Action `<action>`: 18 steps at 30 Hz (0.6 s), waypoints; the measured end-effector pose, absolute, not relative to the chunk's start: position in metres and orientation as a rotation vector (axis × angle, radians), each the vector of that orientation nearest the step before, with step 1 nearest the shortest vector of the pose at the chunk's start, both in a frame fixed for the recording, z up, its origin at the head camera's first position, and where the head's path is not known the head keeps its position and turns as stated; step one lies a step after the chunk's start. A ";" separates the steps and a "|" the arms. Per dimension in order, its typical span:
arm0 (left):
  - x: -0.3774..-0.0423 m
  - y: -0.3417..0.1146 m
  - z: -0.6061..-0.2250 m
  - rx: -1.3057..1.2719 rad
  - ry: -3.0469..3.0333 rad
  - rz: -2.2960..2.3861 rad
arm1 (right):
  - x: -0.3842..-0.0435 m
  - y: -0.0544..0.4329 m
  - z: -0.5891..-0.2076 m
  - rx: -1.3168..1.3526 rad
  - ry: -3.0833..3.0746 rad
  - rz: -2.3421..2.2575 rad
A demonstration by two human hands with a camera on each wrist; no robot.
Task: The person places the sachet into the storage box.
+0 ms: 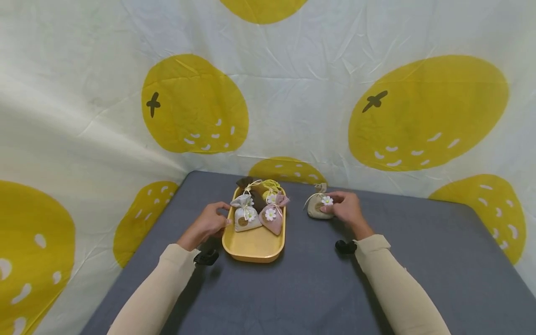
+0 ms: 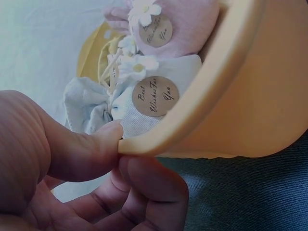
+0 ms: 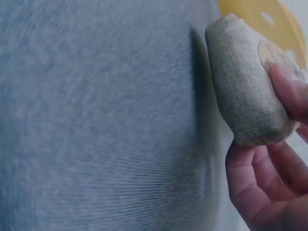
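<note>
My left hand (image 1: pixel 208 220) pinches the left rim of a yellow tray (image 1: pixel 253 245), thumb inside and fingers under the edge. In the tray lie small drawstring pouches: a pale grey one (image 1: pixel 242 224) with a round "Best Wishes For You" label, a pink one (image 1: pixel 272 225), and behind them a dark brown one (image 1: pixel 258 203) and a yellow one (image 1: pixel 271 185). To the right of the tray, my right hand (image 1: pixel 349 208) grips a beige drawstring pouch (image 1: pixel 315 208) with a white flower. In the right wrist view its base (image 3: pixel 240 82) shows, thumb on its label, close over the cloth.
A dark grey cloth (image 1: pixel 268 298) covers the table. Behind and to the left hangs a white curtain (image 1: pixel 297 111) with large yellow fruit prints, close to the table's back edge. The pouches fill the tray's far part; its near part shows bare bottom.
</note>
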State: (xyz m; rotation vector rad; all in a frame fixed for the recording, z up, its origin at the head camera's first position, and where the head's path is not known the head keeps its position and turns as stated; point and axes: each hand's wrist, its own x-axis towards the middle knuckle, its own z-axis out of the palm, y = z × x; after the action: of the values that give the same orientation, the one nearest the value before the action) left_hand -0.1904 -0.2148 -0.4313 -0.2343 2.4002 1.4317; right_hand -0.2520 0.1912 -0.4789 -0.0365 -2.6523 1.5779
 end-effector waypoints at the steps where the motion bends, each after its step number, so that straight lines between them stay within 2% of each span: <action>1: -0.190 -0.215 -0.432 -0.230 2.400 1.431 | -0.251 0.191 -0.478 -0.045 -2.641 1.581; 18: -0.190 -0.215 -0.430 -0.256 2.387 1.434 | -0.238 0.185 -0.450 -0.029 -2.598 1.533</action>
State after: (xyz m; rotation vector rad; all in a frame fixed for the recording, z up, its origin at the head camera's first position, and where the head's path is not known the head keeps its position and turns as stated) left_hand -0.1902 -0.2152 -0.4301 -0.2556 2.3871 1.4345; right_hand -0.2384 0.1851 -0.4499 -0.0286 -2.5983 1.5334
